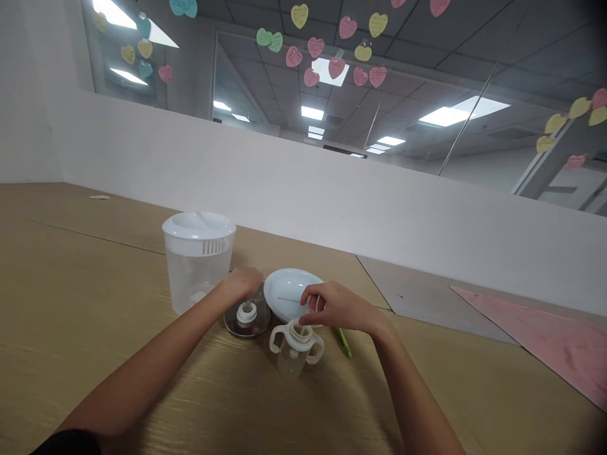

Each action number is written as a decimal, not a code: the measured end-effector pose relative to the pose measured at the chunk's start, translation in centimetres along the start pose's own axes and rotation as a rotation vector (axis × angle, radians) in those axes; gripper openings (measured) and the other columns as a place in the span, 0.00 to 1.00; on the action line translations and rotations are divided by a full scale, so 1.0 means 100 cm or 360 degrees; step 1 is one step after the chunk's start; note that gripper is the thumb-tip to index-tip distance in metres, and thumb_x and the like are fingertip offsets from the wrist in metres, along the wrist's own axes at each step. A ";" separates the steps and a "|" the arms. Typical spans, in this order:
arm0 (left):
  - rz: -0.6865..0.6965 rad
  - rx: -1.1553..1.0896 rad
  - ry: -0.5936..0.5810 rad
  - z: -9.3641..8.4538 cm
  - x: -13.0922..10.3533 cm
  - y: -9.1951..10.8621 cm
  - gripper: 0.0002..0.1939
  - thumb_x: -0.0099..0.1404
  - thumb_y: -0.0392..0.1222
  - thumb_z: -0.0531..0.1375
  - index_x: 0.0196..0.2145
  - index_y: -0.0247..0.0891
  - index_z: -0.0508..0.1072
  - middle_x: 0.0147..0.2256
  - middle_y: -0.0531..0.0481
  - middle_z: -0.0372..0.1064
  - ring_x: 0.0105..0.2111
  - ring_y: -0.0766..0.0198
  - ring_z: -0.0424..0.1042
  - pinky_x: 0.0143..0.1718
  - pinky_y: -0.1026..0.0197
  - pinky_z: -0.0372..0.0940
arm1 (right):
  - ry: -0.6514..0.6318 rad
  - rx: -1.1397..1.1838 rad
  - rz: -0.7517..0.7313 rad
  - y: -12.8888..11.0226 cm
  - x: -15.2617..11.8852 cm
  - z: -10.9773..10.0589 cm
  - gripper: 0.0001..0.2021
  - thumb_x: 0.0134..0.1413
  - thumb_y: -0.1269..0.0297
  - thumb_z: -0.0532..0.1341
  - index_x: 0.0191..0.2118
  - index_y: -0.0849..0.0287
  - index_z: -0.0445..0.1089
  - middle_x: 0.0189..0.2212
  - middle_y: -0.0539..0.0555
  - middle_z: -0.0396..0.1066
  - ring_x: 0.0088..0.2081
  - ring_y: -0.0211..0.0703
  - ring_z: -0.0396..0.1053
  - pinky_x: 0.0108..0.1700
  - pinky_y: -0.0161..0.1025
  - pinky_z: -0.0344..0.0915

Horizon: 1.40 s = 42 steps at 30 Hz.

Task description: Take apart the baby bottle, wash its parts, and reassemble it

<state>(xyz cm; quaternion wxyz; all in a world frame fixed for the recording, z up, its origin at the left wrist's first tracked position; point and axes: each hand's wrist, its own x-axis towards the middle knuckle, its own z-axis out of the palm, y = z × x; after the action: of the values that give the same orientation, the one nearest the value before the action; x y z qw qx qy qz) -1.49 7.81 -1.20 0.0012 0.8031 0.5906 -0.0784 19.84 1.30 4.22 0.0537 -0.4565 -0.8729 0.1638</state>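
My left hand is over the back of a dark round tray, beside a lidded clear plastic bucket; its fingers are mostly hidden. On the tray sits a small white bottle collar with a clear top. My right hand is above a clear bottle with two white handles, its fingers curved and thumb apart, near the bottle's open mouth. Whether a fingertip touches the rim is unclear. Behind the bottle, a white oval bowl has a thin dark line across its inside.
A green object lies right of the bottle, partly under my right hand. Farther right is a pink sheet on the table. A small flat piece lies at the far left. A white wall with windows stands behind.
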 end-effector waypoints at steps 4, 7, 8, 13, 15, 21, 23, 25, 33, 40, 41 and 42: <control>0.0057 0.0003 -0.0038 0.000 -0.002 0.006 0.15 0.42 0.33 0.64 0.33 0.35 0.75 0.33 0.39 0.74 0.32 0.54 0.73 0.30 0.62 0.64 | 0.0033 0.0027 -0.0027 0.000 0.000 0.001 0.17 0.41 0.50 0.63 0.34 0.56 0.70 0.28 0.49 0.70 0.26 0.37 0.65 0.25 0.32 0.56; 0.0085 0.0006 -0.0051 -0.001 -0.003 0.008 0.18 0.37 0.32 0.67 0.31 0.35 0.75 0.31 0.41 0.74 0.31 0.54 0.73 0.28 0.63 0.64 | 0.0069 0.0061 -0.0052 0.002 0.000 0.003 0.16 0.40 0.51 0.64 0.34 0.56 0.70 0.27 0.49 0.70 0.25 0.37 0.65 0.24 0.33 0.56; 0.0083 0.0007 -0.0035 -0.002 -0.004 0.007 0.18 0.36 0.31 0.67 0.30 0.35 0.75 0.31 0.41 0.74 0.31 0.54 0.73 0.28 0.63 0.63 | 0.0073 0.0076 -0.0062 0.003 0.000 0.003 0.16 0.40 0.51 0.64 0.34 0.56 0.70 0.26 0.49 0.70 0.25 0.38 0.65 0.24 0.33 0.56; 0.0051 0.0033 0.0220 -0.019 -0.018 0.002 0.05 0.46 0.30 0.62 0.26 0.32 0.74 0.28 0.39 0.73 0.29 0.56 0.72 0.29 0.62 0.62 | 0.0112 0.0147 -0.0090 0.003 0.000 0.002 0.17 0.45 0.48 0.61 0.35 0.56 0.70 0.28 0.51 0.71 0.27 0.39 0.66 0.26 0.34 0.58; 0.0061 0.0046 0.0376 -0.030 -0.028 0.005 0.05 0.53 0.30 0.57 0.27 0.30 0.74 0.30 0.36 0.72 0.31 0.55 0.71 0.31 0.60 0.62 | 0.0190 0.0151 -0.0083 0.003 0.000 0.002 0.18 0.47 0.47 0.58 0.37 0.56 0.70 0.29 0.51 0.71 0.29 0.40 0.66 0.28 0.35 0.59; 0.0387 -0.0003 0.1026 -0.052 -0.053 0.033 0.10 0.63 0.33 0.49 0.37 0.34 0.70 0.36 0.42 0.70 0.35 0.57 0.70 0.34 0.59 0.61 | 0.0645 0.0223 -0.0118 0.003 0.007 0.006 0.32 0.47 0.49 0.60 0.56 0.54 0.54 0.45 0.56 0.67 0.36 0.41 0.67 0.38 0.40 0.63; 0.0537 -0.0068 0.1145 -0.052 -0.059 0.044 0.11 0.65 0.36 0.48 0.39 0.35 0.68 0.36 0.45 0.70 0.35 0.60 0.70 0.33 0.61 0.61 | 0.0749 0.0216 -0.0200 0.004 0.009 0.007 0.36 0.45 0.51 0.62 0.59 0.55 0.50 0.49 0.58 0.64 0.42 0.44 0.66 0.42 0.42 0.62; 0.0624 -0.0086 0.1196 -0.051 -0.062 0.051 0.11 0.66 0.36 0.47 0.39 0.35 0.67 0.36 0.46 0.70 0.35 0.60 0.69 0.33 0.61 0.61 | 0.0829 0.0180 -0.0270 0.005 0.011 0.008 0.35 0.44 0.54 0.63 0.58 0.56 0.52 0.49 0.59 0.64 0.46 0.47 0.65 0.45 0.44 0.61; 0.0703 -0.0250 0.1327 -0.047 -0.062 0.053 0.12 0.67 0.38 0.46 0.41 0.35 0.67 0.37 0.46 0.71 0.35 0.60 0.70 0.35 0.60 0.61 | 0.1000 0.0129 -0.0405 0.000 0.016 0.006 0.07 0.46 0.65 0.59 0.34 0.58 0.65 0.31 0.51 0.70 0.32 0.39 0.66 0.34 0.35 0.60; 0.0807 -0.0926 0.1191 -0.063 -0.082 0.045 0.11 0.65 0.42 0.49 0.37 0.38 0.70 0.33 0.54 0.73 0.29 0.68 0.70 0.31 0.68 0.60 | 0.1005 0.0279 -0.0416 -0.004 0.009 0.006 0.15 0.44 0.57 0.63 0.38 0.57 0.63 0.29 0.49 0.68 0.28 0.37 0.63 0.29 0.32 0.58; 0.0818 -0.0979 0.1175 -0.065 -0.084 0.044 0.11 0.65 0.41 0.49 0.36 0.38 0.70 0.32 0.55 0.73 0.29 0.69 0.69 0.31 0.68 0.59 | 0.1008 0.0274 -0.0416 -0.004 0.008 0.005 0.16 0.44 0.57 0.63 0.38 0.57 0.63 0.29 0.48 0.67 0.28 0.36 0.63 0.29 0.32 0.58; 0.0823 -0.1021 0.1158 -0.067 -0.086 0.043 0.10 0.64 0.41 0.50 0.36 0.38 0.70 0.31 0.55 0.73 0.28 0.69 0.69 0.30 0.68 0.59 | 0.1007 0.0269 -0.0414 -0.004 0.007 0.005 0.16 0.44 0.56 0.63 0.38 0.57 0.63 0.29 0.48 0.67 0.28 0.37 0.63 0.30 0.32 0.58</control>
<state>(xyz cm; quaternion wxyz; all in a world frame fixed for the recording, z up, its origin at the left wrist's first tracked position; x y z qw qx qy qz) 0.92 -0.99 6.10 0.0610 0.8567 0.3306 0.3912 18.97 1.51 3.86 0.3797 -0.3636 -0.8471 0.0776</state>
